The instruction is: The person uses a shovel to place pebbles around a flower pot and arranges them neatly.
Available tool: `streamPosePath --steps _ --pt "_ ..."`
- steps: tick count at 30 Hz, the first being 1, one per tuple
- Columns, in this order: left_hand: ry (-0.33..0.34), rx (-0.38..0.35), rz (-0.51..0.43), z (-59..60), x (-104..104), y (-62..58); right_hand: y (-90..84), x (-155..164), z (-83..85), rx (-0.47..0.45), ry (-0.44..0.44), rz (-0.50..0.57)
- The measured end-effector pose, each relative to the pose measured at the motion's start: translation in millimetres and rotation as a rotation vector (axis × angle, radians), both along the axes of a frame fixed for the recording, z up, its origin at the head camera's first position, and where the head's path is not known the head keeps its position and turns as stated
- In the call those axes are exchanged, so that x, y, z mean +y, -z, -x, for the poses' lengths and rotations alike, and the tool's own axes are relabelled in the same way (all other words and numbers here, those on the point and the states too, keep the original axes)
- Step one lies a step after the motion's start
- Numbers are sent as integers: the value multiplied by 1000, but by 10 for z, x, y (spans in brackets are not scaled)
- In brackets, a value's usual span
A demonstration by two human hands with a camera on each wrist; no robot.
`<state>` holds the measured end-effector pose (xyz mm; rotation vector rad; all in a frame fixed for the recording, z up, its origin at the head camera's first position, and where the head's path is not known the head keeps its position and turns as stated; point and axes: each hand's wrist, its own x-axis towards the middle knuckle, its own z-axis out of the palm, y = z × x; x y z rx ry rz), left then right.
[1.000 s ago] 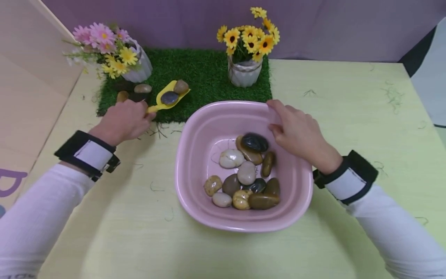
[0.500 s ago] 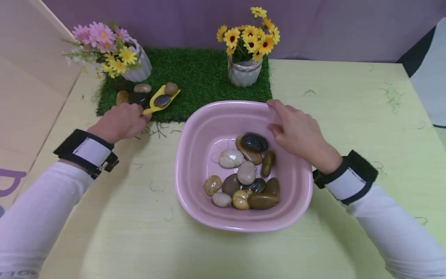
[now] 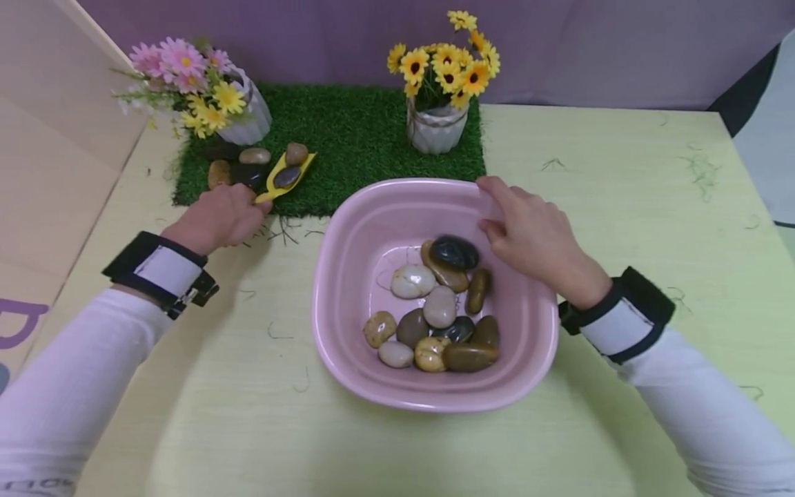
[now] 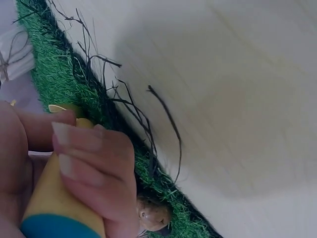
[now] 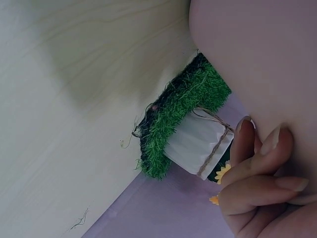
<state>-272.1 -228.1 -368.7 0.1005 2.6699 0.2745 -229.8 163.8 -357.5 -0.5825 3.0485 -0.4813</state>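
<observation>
Yellow plastic made the small scoop (image 3: 282, 177), which lay low over the near left part of the grass mat (image 3: 366, 148), at the far side of the table (image 3: 236, 414). It carried two stones: a dark stone (image 3: 288, 176) in the middle and a brown stone (image 3: 296, 153) at its far tip. The left hand (image 3: 217, 217) held the handle, with fingers (image 4: 86, 158) curled tightly around it, as the left wrist view showed. The scoop pointed toward three stones already lying on the mat (image 3: 239, 168), just beside the white pot of pink flowers (image 3: 251, 121).

To do this step well, I judged that the scoop needed to stay low and tip slowly, so that the stones slid off onto the grass and did not roll to the mat's edge. The tip needed to stop just short of the lying stones, so it would not push them. A quick turn of the wrist could throw the brown stone against the pot.

The right hand (image 3: 531, 235) rested on the far right rim of the pink basin (image 3: 348, 228), with the fingers bent over the rim and the thumb outside, holding it steady. Many stones (image 3: 435, 310) lay inside the basin. A second pot with yellow flowers (image 3: 437, 128) stood on the far right corner of the mat.
</observation>
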Motion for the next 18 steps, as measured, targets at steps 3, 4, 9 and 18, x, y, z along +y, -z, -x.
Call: streamPosePath --steps 3,4,9,18 --pt "-8 -15 -18 5 -13 -1 -3 0 -1 3 -1 -1" --pt "-13 -19 -29 5 -22 -2 -5 -1 -2 3 -1 -1" --pt "-34 -76 -106 7 -88 -20 -15 -10 -3 -14 10 -7" --pt "-52 -175 -222 17 -181 -80 -20 -12 -2 -15 6 -2"
